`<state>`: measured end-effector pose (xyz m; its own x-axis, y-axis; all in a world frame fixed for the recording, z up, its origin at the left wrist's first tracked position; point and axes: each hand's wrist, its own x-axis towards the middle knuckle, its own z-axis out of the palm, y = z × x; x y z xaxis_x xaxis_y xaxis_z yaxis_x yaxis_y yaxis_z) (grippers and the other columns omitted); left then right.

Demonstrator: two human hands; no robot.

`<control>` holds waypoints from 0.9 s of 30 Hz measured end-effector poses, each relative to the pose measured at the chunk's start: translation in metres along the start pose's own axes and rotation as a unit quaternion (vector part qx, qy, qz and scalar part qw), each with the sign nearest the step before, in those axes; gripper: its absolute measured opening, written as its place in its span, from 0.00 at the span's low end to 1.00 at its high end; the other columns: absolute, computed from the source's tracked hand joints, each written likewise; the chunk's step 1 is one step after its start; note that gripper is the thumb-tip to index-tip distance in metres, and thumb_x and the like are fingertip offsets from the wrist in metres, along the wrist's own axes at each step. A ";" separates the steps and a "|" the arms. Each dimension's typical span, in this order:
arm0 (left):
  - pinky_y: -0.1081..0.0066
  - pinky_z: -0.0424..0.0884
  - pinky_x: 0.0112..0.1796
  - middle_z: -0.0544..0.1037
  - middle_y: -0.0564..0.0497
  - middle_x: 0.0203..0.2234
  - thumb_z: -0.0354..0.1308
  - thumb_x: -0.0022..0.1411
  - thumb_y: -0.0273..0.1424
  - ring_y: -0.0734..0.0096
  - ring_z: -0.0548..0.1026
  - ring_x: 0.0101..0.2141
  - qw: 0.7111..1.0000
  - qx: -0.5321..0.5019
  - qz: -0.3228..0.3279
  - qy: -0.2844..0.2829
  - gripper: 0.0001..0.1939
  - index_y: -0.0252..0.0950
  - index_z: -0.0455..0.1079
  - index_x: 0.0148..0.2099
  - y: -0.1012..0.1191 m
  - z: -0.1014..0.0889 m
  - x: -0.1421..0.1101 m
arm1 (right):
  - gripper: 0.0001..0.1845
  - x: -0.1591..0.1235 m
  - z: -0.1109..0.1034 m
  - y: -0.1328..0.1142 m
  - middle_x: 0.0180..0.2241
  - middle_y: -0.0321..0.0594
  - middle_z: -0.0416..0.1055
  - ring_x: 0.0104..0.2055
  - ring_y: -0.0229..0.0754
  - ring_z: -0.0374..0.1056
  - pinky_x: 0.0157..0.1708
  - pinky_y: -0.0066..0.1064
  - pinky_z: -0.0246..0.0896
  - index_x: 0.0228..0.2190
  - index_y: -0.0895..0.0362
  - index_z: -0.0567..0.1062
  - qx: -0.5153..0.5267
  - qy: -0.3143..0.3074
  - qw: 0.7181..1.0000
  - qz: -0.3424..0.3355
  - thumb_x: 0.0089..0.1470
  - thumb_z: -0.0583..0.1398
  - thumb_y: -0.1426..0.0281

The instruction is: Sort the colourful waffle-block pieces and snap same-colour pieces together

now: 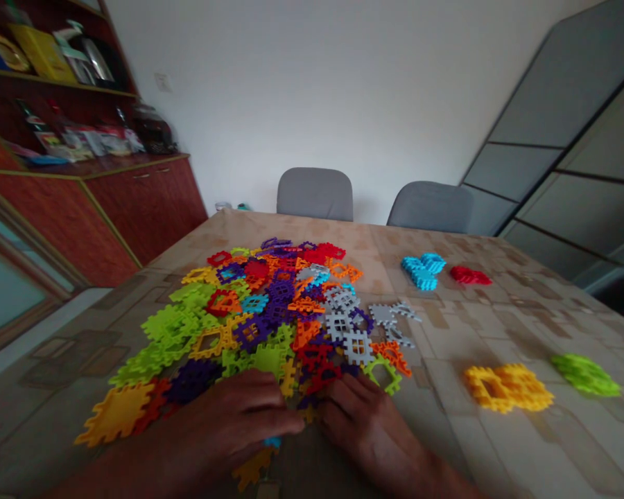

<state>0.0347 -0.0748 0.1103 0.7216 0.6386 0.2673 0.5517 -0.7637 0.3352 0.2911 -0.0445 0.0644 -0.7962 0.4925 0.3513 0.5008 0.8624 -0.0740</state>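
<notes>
A large heap of flat toothed plastic building pieces in many colours spreads before me. My left hand [247,419] rests palm down at its near edge, fingers curled beside a lime green piece [267,360], thumb stretched to the right. Its fingertips are partly hidden, so what it holds cannot be made out. My right hand [367,426] bends its fingers down close to red pieces [322,371] and a lime green frame piece [383,374]. A small yellow piece [310,414] shows between both hands. Under my left hand lies an orange-yellow piece [254,468].
To the right sit separate groups: blue pieces [423,270], red pieces [469,275], yellow pieces [509,388] and lime green pieces [586,375]. Grey pieces [392,317] edge the heap. Two grey chairs [315,194] stand behind the patterned table [447,333], with a wooden cabinet [140,201] at left.
</notes>
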 end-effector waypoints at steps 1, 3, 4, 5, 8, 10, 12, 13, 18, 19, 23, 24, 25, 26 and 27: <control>0.76 0.73 0.40 0.78 0.54 0.36 0.52 0.74 0.28 0.70 0.75 0.36 1.000 -0.003 -0.001 -0.015 0.12 0.48 0.73 0.53 0.002 -0.001 0.002 | 0.09 0.000 0.000 0.001 0.34 0.35 0.71 0.34 0.41 0.64 0.34 0.34 0.56 0.30 0.56 0.70 -0.002 0.002 1.000 -0.004 0.59 0.64 0.77; 0.75 0.72 0.40 0.78 0.54 0.36 0.52 0.73 0.26 0.68 0.75 0.36 0.999 -0.001 -0.005 -0.041 0.12 0.46 0.73 0.49 0.007 -0.002 0.005 | 0.09 0.000 -0.001 0.001 0.34 0.34 0.71 0.35 0.41 0.64 0.34 0.34 0.56 0.30 0.56 0.70 0.003 0.006 1.000 0.001 0.59 0.65 0.75; 0.75 0.72 0.40 0.78 0.54 0.36 0.52 0.73 0.25 0.67 0.74 0.37 0.999 0.006 -0.002 -0.049 0.11 0.44 0.73 0.47 0.011 -0.003 0.007 | 0.09 0.000 -0.002 0.002 0.34 0.34 0.71 0.35 0.41 0.64 0.34 0.34 0.56 0.31 0.55 0.70 0.007 0.010 1.000 0.007 0.59 0.65 0.74; 0.74 0.71 0.39 0.78 0.54 0.35 0.51 0.73 0.24 0.67 0.74 0.37 0.999 0.014 0.008 -0.050 0.11 0.43 0.73 0.45 0.015 -0.004 0.008 | 0.09 0.000 -0.003 0.002 0.34 0.34 0.70 0.36 0.41 0.64 0.35 0.34 0.56 0.31 0.55 0.70 0.008 0.012 1.000 0.012 0.59 0.66 0.73; 0.73 0.70 0.36 0.77 0.53 0.33 0.51 0.74 0.25 0.67 0.72 0.34 0.998 0.031 0.048 -0.030 0.09 0.40 0.72 0.43 0.027 0.003 0.009 | 0.11 0.000 -0.006 0.001 0.33 0.34 0.70 0.36 0.41 0.64 0.34 0.34 0.56 0.28 0.55 0.70 0.002 0.010 0.999 0.033 0.59 0.67 0.71; 0.72 0.70 0.35 0.77 0.53 0.32 0.52 0.74 0.27 0.67 0.71 0.33 0.998 0.029 0.047 -0.012 0.08 0.41 0.72 0.44 0.034 0.016 0.007 | 0.12 0.001 -0.008 0.001 0.33 0.34 0.70 0.36 0.41 0.65 0.34 0.33 0.56 0.28 0.55 0.70 -0.007 0.003 0.999 0.042 0.59 0.67 0.71; 0.72 0.70 0.37 0.76 0.53 0.32 0.52 0.74 0.28 0.67 0.71 0.32 0.999 0.016 0.029 -0.009 0.08 0.43 0.72 0.44 0.039 0.032 0.005 | 0.10 0.001 -0.009 0.000 0.34 0.34 0.71 0.37 0.41 0.65 0.34 0.33 0.57 0.29 0.55 0.70 -0.016 -0.008 0.999 0.034 0.59 0.67 0.71; 0.72 0.71 0.37 0.76 0.53 0.32 0.51 0.74 0.28 0.68 0.71 0.32 1.000 0.009 0.015 -0.007 0.09 0.44 0.72 0.44 0.041 0.040 0.004 | 0.10 0.002 -0.010 0.000 0.34 0.34 0.71 0.38 0.42 0.65 0.35 0.33 0.58 0.30 0.55 0.71 -0.021 -0.017 0.999 0.024 0.59 0.67 0.72; 0.73 0.72 0.41 0.77 0.53 0.34 0.56 0.71 0.29 0.67 0.73 0.34 1.000 0.001 -0.002 -0.025 0.06 0.45 0.72 0.47 0.043 0.047 0.003 | 0.07 0.005 -0.029 0.000 0.36 0.36 0.72 0.40 0.42 0.66 0.40 0.31 0.61 0.31 0.56 0.71 0.053 -0.053 0.996 0.041 0.60 0.65 0.74; 0.72 0.73 0.43 0.78 0.53 0.36 0.59 0.70 0.31 0.66 0.74 0.36 0.999 0.004 0.010 -0.036 0.07 0.45 0.72 0.49 0.043 0.041 0.002 | 0.07 0.005 -0.035 0.000 0.36 0.36 0.72 0.41 0.41 0.66 0.40 0.30 0.61 0.31 0.56 0.71 0.111 -0.053 0.990 0.062 0.59 0.64 0.76; 0.69 0.73 0.50 0.81 0.51 0.46 0.62 0.68 0.42 0.62 0.77 0.45 0.999 0.008 0.032 -0.043 0.18 0.46 0.70 0.57 0.038 0.010 -0.005 | 0.03 -0.004 -0.058 0.004 0.30 0.32 0.67 0.31 0.35 0.63 0.30 0.25 0.57 0.32 0.56 0.72 0.425 -0.091 0.884 0.173 0.58 0.61 0.71; 0.70 0.73 0.50 0.81 0.51 0.47 0.61 0.69 0.43 0.62 0.77 0.46 0.999 0.010 0.020 -0.026 0.18 0.47 0.70 0.58 0.034 0.004 -0.009 | 0.06 -0.008 -0.062 0.006 0.28 0.30 0.65 0.28 0.34 0.61 0.28 0.24 0.55 0.32 0.56 0.71 0.490 -0.115 0.840 0.204 0.59 0.60 0.67; 0.71 0.73 0.50 0.81 0.51 0.49 0.58 0.71 0.42 0.62 0.78 0.47 1.000 0.014 -0.001 -0.005 0.17 0.48 0.70 0.59 0.030 0.000 -0.013 | 0.09 -0.012 -0.064 0.008 0.26 0.29 0.63 0.27 0.33 0.59 0.27 0.24 0.53 0.32 0.55 0.71 0.542 -0.142 0.795 0.231 0.58 0.61 0.63; 0.72 0.74 0.50 0.81 0.52 0.49 0.56 0.72 0.41 0.63 0.78 0.47 0.999 0.020 -0.027 0.015 0.16 0.49 0.70 0.59 0.024 -0.003 -0.018 | 0.12 -0.015 -0.066 0.010 0.26 0.29 0.62 0.26 0.33 0.58 0.26 0.24 0.53 0.32 0.55 0.71 0.579 -0.164 0.757 0.255 0.57 0.61 0.59; 0.74 0.74 0.49 0.80 0.53 0.50 0.55 0.73 0.39 0.64 0.78 0.48 0.998 0.026 -0.051 0.029 0.15 0.50 0.70 0.59 0.017 -0.005 -0.023 | 0.14 -0.019 -0.067 0.013 0.25 0.29 0.62 0.26 0.33 0.59 0.27 0.24 0.54 0.32 0.55 0.70 0.600 -0.182 0.728 0.277 0.56 0.62 0.57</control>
<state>0.0252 -0.1027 0.1146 0.6356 0.7165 0.2874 0.6432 -0.6974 0.3161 0.3352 -0.0505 0.1189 -0.7320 0.6131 -0.2969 0.2960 -0.1063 -0.9493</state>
